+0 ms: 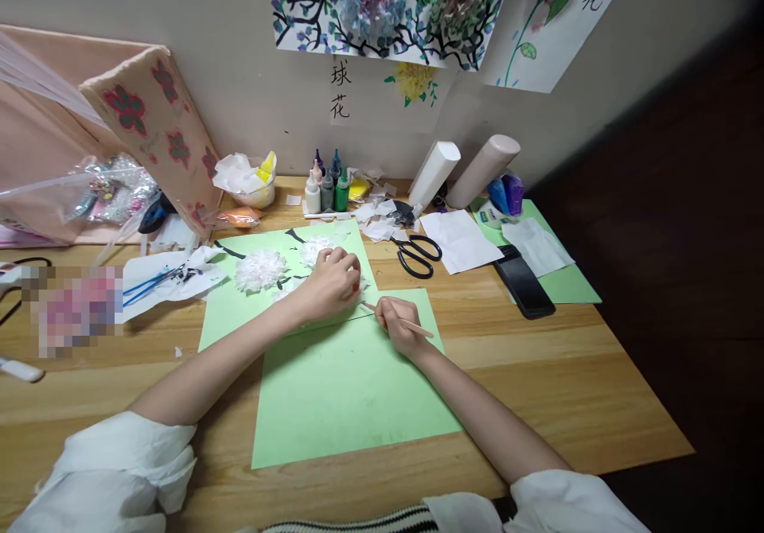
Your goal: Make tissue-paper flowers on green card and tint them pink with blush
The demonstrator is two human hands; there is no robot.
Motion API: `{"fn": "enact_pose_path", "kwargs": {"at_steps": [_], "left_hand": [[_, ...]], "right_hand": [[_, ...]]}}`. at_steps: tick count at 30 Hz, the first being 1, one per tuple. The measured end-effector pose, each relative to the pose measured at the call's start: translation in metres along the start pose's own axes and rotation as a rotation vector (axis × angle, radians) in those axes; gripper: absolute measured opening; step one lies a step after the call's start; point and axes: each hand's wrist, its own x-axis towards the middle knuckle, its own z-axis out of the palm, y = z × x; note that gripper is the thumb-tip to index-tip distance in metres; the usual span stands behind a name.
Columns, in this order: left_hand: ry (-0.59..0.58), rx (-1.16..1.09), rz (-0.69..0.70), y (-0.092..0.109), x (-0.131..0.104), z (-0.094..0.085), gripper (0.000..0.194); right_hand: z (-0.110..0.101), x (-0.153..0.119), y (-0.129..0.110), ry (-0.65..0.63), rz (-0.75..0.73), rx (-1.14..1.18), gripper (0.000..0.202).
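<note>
My right hand [399,324] is closed in a pen-like grip on a thin light wooden stick [419,328], its tip pointing at the lower right of the upper green sheet [224,318]. My left hand [333,282] rests over that sheet with its fingers curled; what they hold, if anything, is hidden. White fluffy paper flowers lie on the sheet: one flower [261,270] at the left, another flower [316,251] behind my left hand, and more white paper partly under it. Dark painted branches [230,250] run between them. A second green sheet [352,390] lies nearer to me, overlapped by the first.
Black-handled scissors [416,256], white paper [461,240] and a phone [525,282] lie to the right. Behind stand paint bottles [327,191], a tub of tissue [251,183] and two tall containers [434,173]. At the left are blue-handled tools [149,285] and a flowered box [158,131].
</note>
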Motion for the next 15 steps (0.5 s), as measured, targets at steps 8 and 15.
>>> {"fn": "enact_pose_path", "kwargs": {"at_steps": [8, 15], "left_hand": [[0.024, 0.08, -0.026, -0.005, 0.001, -0.002, 0.018], [0.068, -0.012, -0.135, -0.025, 0.001, 0.0, 0.033]], "right_hand": [[0.001, 0.009, -0.001, -0.191, 0.041, -0.144, 0.038], [0.0, 0.009, -0.001, -0.195, 0.049, -0.152, 0.037]]}}
